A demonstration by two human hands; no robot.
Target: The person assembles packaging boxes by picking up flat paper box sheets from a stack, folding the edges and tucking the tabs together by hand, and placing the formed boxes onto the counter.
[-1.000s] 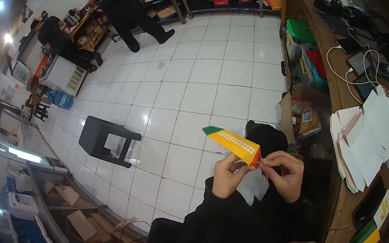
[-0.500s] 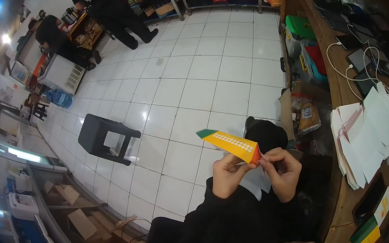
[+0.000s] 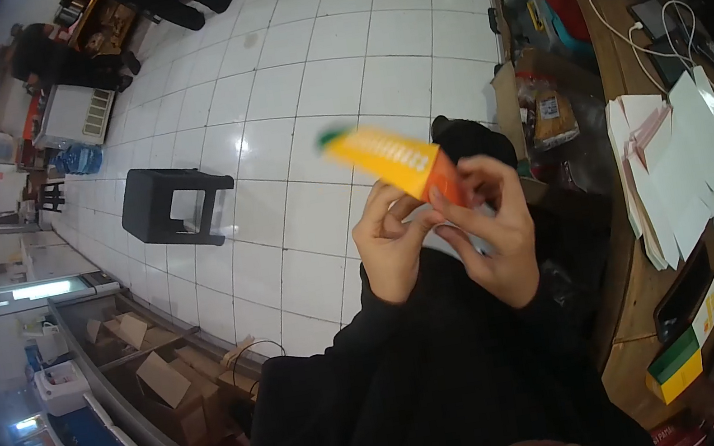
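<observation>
Floor (image 3: 282, 206) behind yellow carton (image 3: 394, 163) (blurred, now higher), pinched by left hand (image 3: 392, 245) and right hand (image 3: 500, 235).

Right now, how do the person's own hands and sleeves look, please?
The left hand and the right hand are both bare, with no gloves, and I can see no ring or watch on them. Both arms wear long, black sleeves that reach about to the wrists. The cloth looks plain, with no marking that I can make out.
</observation>
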